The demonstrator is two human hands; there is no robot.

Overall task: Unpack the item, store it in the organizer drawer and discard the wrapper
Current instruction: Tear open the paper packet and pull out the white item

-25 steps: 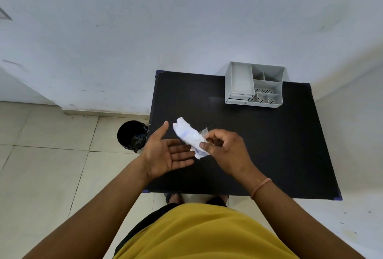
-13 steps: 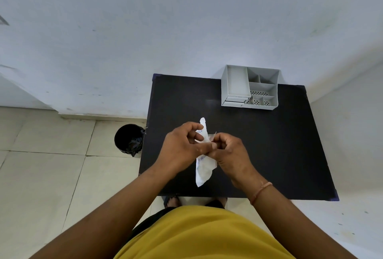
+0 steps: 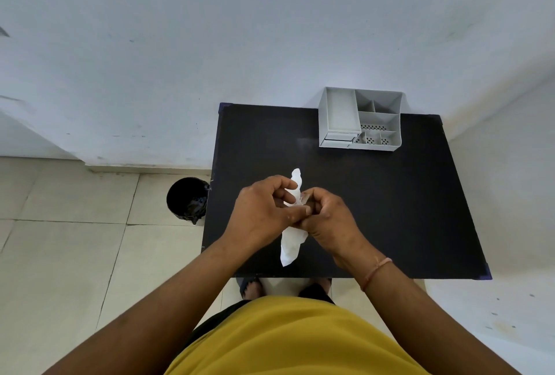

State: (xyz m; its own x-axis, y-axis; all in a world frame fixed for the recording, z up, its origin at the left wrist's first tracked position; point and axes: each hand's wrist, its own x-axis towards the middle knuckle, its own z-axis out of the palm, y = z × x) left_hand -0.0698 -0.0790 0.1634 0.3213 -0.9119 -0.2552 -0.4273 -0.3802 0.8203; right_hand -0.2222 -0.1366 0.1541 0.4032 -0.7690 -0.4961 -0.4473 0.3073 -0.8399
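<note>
1. While both hands are meeting above the black bench [image 3: 390, 209], the left hand [image 3: 261, 212] and right hand [image 3: 327, 218] are each pinching the thin white crinkled plastic packet [image 3: 290, 247] at mid-length.
2. It is appearing light, limp and slippery; gripping near a sealed edge looks advisable.

Both hands [image 3: 300, 212] on white wrapper [image 3: 290, 247] over black table [image 3: 390, 209].
</note>
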